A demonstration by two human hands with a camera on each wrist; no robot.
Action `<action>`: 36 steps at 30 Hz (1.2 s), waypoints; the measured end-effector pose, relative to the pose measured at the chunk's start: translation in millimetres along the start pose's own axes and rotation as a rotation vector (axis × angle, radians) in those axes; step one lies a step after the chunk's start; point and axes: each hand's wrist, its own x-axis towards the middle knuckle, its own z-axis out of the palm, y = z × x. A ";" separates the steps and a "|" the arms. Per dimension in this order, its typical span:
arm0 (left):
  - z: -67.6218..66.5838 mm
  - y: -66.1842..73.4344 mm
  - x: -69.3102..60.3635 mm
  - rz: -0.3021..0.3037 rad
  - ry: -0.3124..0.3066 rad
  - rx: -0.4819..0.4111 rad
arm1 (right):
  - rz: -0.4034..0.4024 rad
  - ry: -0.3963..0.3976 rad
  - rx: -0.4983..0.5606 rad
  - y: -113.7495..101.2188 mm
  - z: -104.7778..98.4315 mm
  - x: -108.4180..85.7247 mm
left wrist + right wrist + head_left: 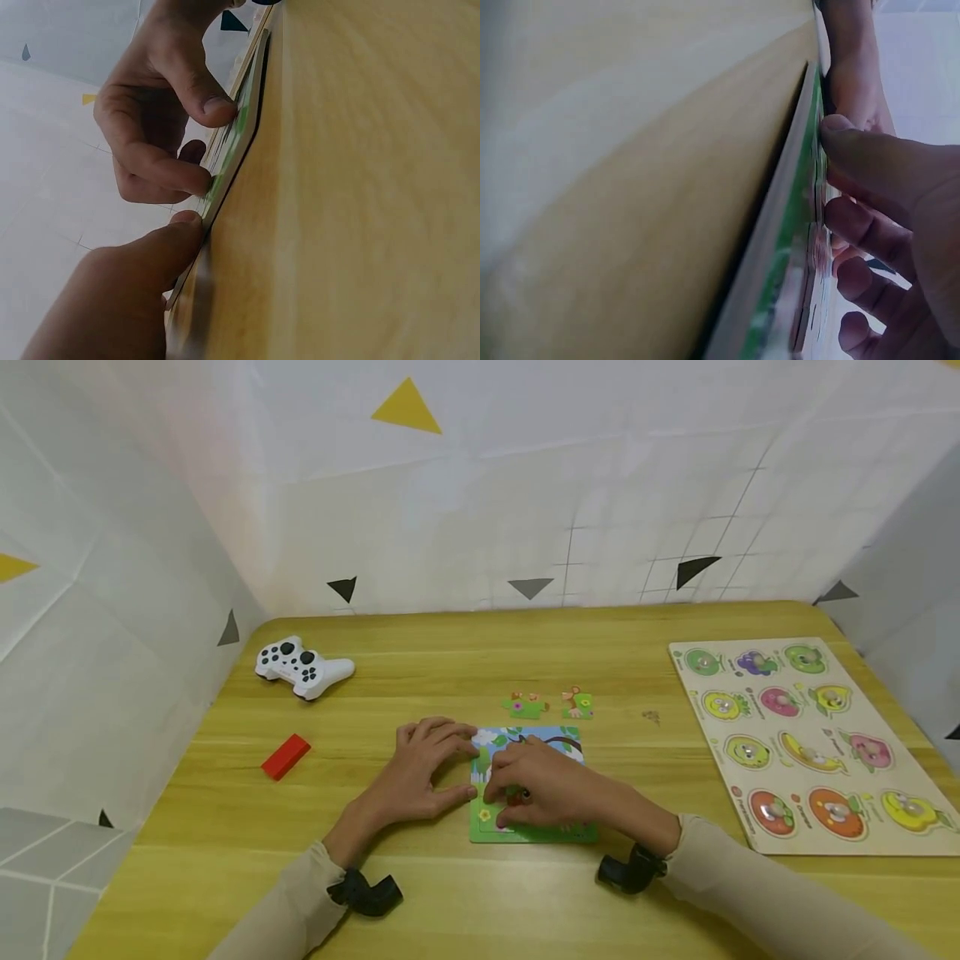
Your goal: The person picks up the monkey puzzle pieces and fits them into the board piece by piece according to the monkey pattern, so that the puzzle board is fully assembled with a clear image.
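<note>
A jigsaw puzzle board [534, 837] with a green border lies flat on the table. My left hand [423, 768] rests along its left edge, thumb on the lower part and fingertips near the upper corner. My right hand [547, 785] is over the board's middle, its curled fingers and thumb set down around a puzzle piece [517, 797] that they mostly hide. In the left wrist view, the right thumb and index fingertip touch the board with a gap between them. Two loose puzzle pieces, one with a purple flower [527, 705] and one beside it [577, 702], lie just behind the board.
A white game controller [303, 668] sits at the back left, with a red block [286, 757] nearer. On the right lies a large wooden fruit peg board [806, 743]. A small dark mark [651, 717] shows on the table [420, 652]. White sheeting stands behind.
</note>
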 end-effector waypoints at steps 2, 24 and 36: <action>-0.3 0.2 0.1 -0.002 0.000 -0.003 | -0.003 0.011 0.041 3.2 0.8 -0.8; -0.1 -0.2 -0.9 -0.024 -0.011 -0.009 | 0.254 0.232 0.344 59.0 -21.0 -13.5; 1.3 -0.6 -0.2 -0.016 -0.006 -0.005 | 0.213 0.290 0.256 91.7 -27.3 -6.2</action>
